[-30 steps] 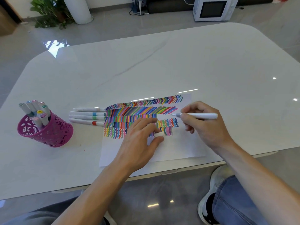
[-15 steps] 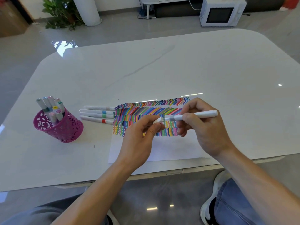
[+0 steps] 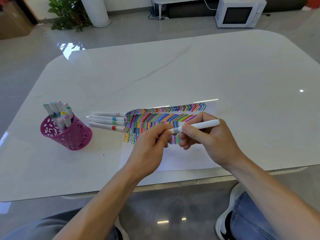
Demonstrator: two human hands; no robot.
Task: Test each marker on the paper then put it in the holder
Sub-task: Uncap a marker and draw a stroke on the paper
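Note:
A white marker [image 3: 200,125] with a grey band lies level above the paper [image 3: 181,158], which is covered in rows of coloured strokes. My right hand [image 3: 209,137] grips the marker's barrel. My left hand [image 3: 150,149] pinches its capped left end between thumb and forefinger. The magenta cut-out holder [image 3: 69,134] stands at the left with several markers upright in it. Several more white markers [image 3: 107,121] lie side by side on the table between the holder and the paper.
The white marble table [image 3: 173,75] has its near edge just below the paper. Beyond the far edge a white microwave [image 3: 239,13] sits on the floor, with a potted plant [image 3: 69,13] and a white column at the back left.
My left hand rose off the paper and took hold of the marker's left end. The right hand lifted the marker slightly. The view shifted, so everything sits further right.

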